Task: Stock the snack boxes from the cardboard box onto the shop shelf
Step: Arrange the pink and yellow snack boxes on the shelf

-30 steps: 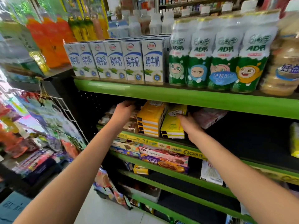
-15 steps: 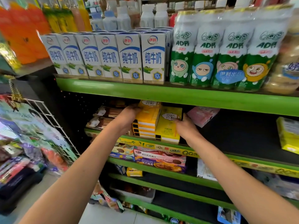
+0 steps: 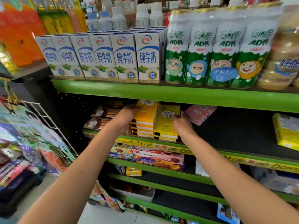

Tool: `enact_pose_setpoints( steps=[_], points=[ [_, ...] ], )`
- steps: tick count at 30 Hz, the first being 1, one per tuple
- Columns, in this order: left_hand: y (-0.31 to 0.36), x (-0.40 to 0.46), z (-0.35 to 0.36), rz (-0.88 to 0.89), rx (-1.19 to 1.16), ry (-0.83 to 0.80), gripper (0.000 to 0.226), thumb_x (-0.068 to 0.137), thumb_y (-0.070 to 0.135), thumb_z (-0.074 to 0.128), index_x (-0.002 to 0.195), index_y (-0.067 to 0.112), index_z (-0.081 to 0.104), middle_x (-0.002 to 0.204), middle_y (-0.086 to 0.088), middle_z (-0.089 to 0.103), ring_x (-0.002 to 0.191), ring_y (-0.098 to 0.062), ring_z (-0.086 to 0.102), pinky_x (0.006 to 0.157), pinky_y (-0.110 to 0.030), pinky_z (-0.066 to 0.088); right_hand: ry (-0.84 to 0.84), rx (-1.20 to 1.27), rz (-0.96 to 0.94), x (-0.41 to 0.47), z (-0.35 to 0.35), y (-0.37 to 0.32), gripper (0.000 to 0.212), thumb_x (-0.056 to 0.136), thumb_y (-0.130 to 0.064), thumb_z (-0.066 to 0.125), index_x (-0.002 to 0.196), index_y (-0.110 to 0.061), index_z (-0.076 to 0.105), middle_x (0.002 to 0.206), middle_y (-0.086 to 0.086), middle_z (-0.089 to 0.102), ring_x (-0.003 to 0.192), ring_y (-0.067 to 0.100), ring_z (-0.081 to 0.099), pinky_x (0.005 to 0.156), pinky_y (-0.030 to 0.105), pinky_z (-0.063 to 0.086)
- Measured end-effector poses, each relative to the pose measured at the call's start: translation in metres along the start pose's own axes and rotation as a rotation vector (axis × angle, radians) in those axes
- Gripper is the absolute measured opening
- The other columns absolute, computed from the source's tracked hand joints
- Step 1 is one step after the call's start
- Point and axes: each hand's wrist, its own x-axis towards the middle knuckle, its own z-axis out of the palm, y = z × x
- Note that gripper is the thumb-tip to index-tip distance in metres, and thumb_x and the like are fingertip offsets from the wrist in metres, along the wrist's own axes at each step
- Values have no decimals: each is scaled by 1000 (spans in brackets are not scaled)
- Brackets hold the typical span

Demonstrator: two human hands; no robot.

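Squaring the yellow boxes (image 3: 166, 125) on the second shelf (image 3: 210, 148), the left hand (image 3: 124, 118) presses its curled fingers to the left side of the taller stack while the right hand (image 3: 182, 122) pinches the top right corner of the leaning box, under the green ledge above. I judge a hard shove could topple the stack or knock the pink box (image 3: 200, 113) just right of it. The stacked boxes lie flat, ends facing out, long axes running back into the shelf.
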Motion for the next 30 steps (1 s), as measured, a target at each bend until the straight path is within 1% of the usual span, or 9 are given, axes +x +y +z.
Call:
enact_pose_setpoints(
  steps=[4,7,10,13,16,18,20,23,30],
  points=[
    [12,-15,9,60,246,143,16,100,14,44,112,17,55,125,-17,60,100,-34,59,91,-44,47,-46,134,1,-9,-7,2,48,102,-32,43,146,-15,37,151,9,39,135,27,41,101,27,32],
    [20,-36,26,377,701,343,23,94,12,46,109,4,62,113,-21,61,103,-38,55,81,-37,42,-117,132,-66,-17,-28,6,50,99,-33,50,146,-18,40,149,6,42,134,23,42,95,22,29],
    [19,-58,63,679,928,210,25,90,12,50,104,4,70,105,-17,66,103,-33,54,85,-37,45,-69,-17,-272,-27,-69,18,34,93,-20,55,126,-15,61,131,8,61,122,25,56,98,30,42],
    [8,-63,104,733,983,16,25,92,14,54,109,6,71,112,-13,68,108,-30,56,91,-34,42,143,-485,-364,-26,-121,40,29,89,-29,56,115,-20,67,124,9,64,113,35,56,94,39,45],
    [-6,-57,152,722,978,-83,29,90,16,58,114,7,69,116,-13,67,110,-29,58,93,-29,37,245,-971,-74,-12,-184,74,53,88,-54,49,130,-23,54,140,8,48,126,39,40,101,47,35],
    [-12,-47,181,675,1040,-137,35,90,22,57,121,8,65,124,-14,62,117,-30,54,97,-30,35,254,-1063,131,-3,-225,100,68,87,-63,47,138,-19,46,148,14,38,134,42,32,109,57,27],
    [-13,-31,206,609,1118,-161,47,92,30,55,136,12,53,140,-15,50,130,-29,43,105,-28,28,226,-1029,300,3,-260,125,83,86,-68,45,148,-14,32,157,21,22,141,49,20,111,66,19],
    [-8,1,231,503,1342,-125,59,95,42,47,150,26,33,151,-15,35,136,-35,33,112,-39,25,192,-915,380,4,-286,144,84,88,-65,46,151,-14,22,157,21,17,138,51,22,109,61,28],
    [-10,28,262,329,1443,-232,60,97,52,34,151,25,29,158,-8,28,144,-33,26,116,-49,23,139,-168,-22,-25,-276,122,65,76,-31,75,135,-28,49,135,6,51,125,28,46,100,38,40]
  ],
)
